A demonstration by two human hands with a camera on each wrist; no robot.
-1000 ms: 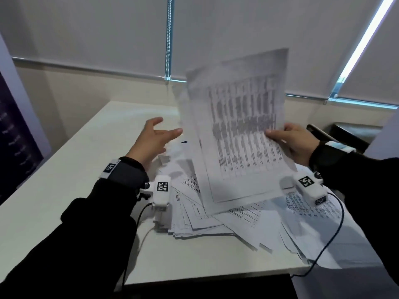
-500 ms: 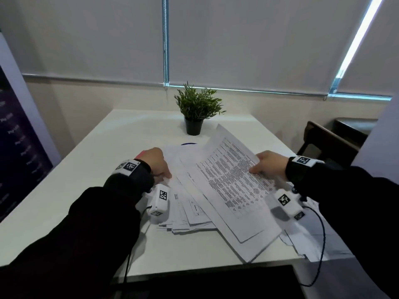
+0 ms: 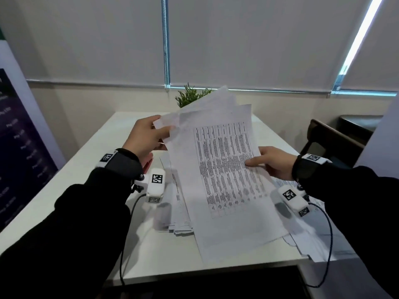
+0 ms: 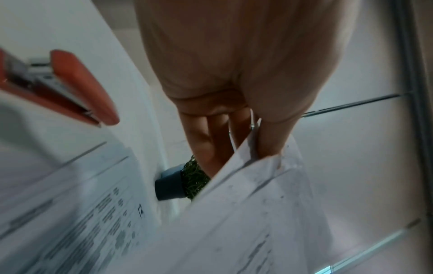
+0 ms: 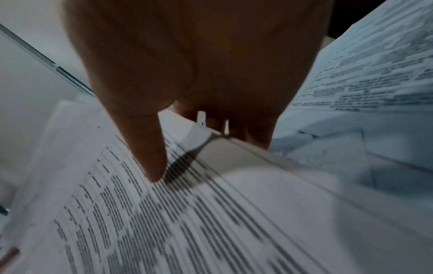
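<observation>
The left hand (image 3: 144, 137) pinched the far left corner of a sheaf of printed sheets (image 3: 224, 169), thumb on top and fingers curled beneath. The right hand (image 3: 274, 162) grasped the opposite edge, thumb pressed flat on the tabled print while its fingers went under the paper, out of sight. The sheaf hung between the two hands, clear of the table (image 3: 86, 190) and tilted toward the wearer. Its far corners were fanned apart, and how many sheets it held could not be counted.

Below the hands lay a loose pile of papers (image 3: 179, 214), mostly covered by the sheaf, with its right part cut off under the right wrist. Beyond the left hand's fingertips stood a potted plant (image 3: 190, 97) — only leaf tips showed over the paper in the head view. A red stapler (image 4: 77, 89) lay just under the left wrist, nearly hidden from above and blurred from the wrist. In both wrist views the print was too smeared to read.
</observation>
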